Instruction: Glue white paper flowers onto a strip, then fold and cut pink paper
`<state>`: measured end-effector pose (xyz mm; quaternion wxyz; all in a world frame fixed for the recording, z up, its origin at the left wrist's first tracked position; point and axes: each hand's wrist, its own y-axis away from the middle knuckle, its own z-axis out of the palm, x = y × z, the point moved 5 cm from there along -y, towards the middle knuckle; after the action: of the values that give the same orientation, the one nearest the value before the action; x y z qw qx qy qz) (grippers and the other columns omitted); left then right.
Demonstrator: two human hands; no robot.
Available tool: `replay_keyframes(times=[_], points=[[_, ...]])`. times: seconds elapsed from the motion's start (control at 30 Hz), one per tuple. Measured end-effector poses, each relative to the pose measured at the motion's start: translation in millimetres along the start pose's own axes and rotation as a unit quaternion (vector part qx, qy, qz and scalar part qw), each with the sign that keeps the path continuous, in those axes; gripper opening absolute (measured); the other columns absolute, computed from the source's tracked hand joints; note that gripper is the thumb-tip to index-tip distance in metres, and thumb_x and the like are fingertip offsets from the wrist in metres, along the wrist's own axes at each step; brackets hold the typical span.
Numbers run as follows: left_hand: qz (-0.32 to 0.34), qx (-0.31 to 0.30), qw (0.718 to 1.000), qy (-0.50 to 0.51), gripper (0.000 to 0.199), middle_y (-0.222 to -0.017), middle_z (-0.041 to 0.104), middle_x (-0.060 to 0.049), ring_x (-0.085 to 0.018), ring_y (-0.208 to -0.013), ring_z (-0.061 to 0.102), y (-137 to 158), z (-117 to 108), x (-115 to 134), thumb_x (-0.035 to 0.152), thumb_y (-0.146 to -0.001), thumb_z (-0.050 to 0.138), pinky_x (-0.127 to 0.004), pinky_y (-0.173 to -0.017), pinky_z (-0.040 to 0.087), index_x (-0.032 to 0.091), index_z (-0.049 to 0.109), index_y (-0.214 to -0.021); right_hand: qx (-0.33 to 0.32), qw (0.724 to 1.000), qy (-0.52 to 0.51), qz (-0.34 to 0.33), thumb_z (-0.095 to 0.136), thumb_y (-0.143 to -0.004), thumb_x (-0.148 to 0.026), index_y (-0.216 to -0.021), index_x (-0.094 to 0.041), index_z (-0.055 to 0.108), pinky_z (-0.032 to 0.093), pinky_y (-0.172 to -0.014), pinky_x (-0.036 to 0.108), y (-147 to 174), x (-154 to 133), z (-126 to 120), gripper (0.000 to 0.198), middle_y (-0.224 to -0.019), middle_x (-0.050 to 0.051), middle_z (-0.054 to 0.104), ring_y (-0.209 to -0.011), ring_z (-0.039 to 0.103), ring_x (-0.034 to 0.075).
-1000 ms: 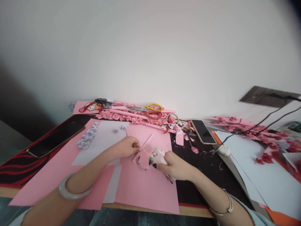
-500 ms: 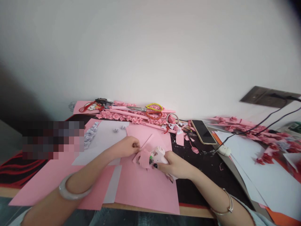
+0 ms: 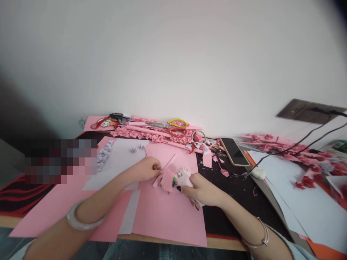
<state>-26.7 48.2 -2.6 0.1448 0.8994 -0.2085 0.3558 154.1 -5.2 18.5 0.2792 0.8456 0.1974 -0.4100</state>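
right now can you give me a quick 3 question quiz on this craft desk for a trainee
1. True or false: the right hand holds a small white glue gun.
2. Which lies nearest the roll of tape? A: the yellow-handled scissors B: the white plug C: the pile of pale paper flowers
3. Fill in: the left hand pinches a folded piece of ____ paper.

Key
1. True; its nozzle end meets the folded paper.
2. A; the scissors lie just behind it by the wall.
3. Pink.
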Motion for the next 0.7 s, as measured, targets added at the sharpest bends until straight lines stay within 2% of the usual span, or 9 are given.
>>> replay_keyframes(times=[0.37,0.7], points=[[0.004,0.0,1.0,-0.004,0.019,-0.062,0.061,-0.001,-0.015,-0.059,0.054,0.0,-0.6,0.8,0.03,-0.071,0.048,-0.021,-0.05,0.034,0.017,0.06,-0.066,0.003,1.0,-0.01,0.001,0.043,-0.079,-0.026,-0.046,-0.017,0.048,0.037,-0.033,0.016,0.5,2.2,0.2,0.034,-0.036,-0.003,0.048,-0.031,0.049,0.009],[0.005,0.001,1.0,-0.004,0.02,-0.057,0.054,0.001,-0.013,-0.055,0.049,-0.3,-0.3,1.6,0.032,-0.071,0.049,-0.021,-0.049,0.032,0.016,0.056,-0.062,0.028,0.999,0.006,0.018,0.041,-0.08,-0.028,-0.049,-0.016,0.048,0.038,-0.033,0.016,-1.8,8.5,-5.5,0.034,-0.039,-0.002,0.051,-0.032,0.051,0.009]])
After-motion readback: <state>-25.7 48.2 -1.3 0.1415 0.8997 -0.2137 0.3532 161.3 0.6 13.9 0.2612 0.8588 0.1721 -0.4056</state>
